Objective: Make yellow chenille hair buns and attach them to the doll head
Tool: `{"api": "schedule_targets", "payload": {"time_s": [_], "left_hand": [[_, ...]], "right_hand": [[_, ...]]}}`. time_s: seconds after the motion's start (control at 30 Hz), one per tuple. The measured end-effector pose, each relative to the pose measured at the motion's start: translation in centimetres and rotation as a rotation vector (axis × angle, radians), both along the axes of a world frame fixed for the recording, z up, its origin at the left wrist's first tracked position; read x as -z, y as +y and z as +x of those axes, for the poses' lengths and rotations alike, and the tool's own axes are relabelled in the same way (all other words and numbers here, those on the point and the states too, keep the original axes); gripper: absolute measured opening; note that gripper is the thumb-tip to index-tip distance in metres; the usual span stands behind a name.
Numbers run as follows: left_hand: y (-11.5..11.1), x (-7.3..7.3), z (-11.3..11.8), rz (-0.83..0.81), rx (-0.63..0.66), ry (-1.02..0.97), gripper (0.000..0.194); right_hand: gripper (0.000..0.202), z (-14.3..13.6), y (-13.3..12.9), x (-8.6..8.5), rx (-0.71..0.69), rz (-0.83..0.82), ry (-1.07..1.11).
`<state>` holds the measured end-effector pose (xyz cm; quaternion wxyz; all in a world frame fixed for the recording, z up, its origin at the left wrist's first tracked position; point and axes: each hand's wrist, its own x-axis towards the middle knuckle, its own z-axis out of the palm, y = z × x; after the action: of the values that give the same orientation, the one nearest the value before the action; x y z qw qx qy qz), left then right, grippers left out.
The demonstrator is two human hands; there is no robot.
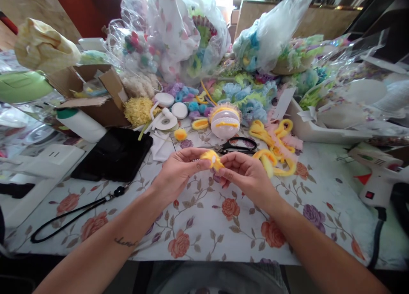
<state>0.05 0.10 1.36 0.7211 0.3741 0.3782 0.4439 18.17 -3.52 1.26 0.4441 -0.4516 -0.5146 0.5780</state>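
A small fuzzy yellow piece (pixel 211 158) with a pale spot on it is pinched between both my hands, above the flowered tablecloth. My left hand (pixel 182 170) grips its left side with thumb and fingers. From the right, my right hand (pixel 244 174) pinches its other edge. Black-handled scissors (pixel 241 145) lie just beyond my fingers. Behind them stands a clear round ball (pixel 225 122) with yellow trim around its middle. Fluffy yellow strips (pixel 284 170) curl on the cloth to the right. A yellow pompom (pixel 180 134) rests to the left of the ball.
A black tablet (pixel 113 154) and a white bottle (pixel 81 124) lie on the left. The glue gun (pixel 372 170) stands at the right, its cord running down. Ribbon spools (pixel 165 121), a cardboard box (pixel 92 87) and bags of trimmings (pixel 268 38) crowd the back.
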Motion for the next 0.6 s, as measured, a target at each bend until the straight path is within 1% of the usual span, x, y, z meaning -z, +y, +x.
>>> {"api": "schedule_targets", "payload": {"time_s": [0.23,0.37,0.47,0.6], "left_hand": [[-0.04,-0.15,-0.05,-0.003,0.03,0.01,0.016],[0.01,-0.15,-0.1,-0.015,0.035,0.0,0.017],[0.09,-0.04,-0.14,-0.024,0.065,-0.025,0.017],[0.15,0.08,-0.22,-0.074,0.097,-0.055,0.017]], "right_hand": [[0.024,0.14,-0.06,-0.14,0.0,-0.059,0.035],[0.021,0.25,-0.02,-0.21,-0.033,-0.083,0.07],[0.019,0.42,0.08,-0.17,-0.059,-0.098,0.108],[0.02,0.65,0.21,0.01,-0.097,-0.117,0.144]]}}
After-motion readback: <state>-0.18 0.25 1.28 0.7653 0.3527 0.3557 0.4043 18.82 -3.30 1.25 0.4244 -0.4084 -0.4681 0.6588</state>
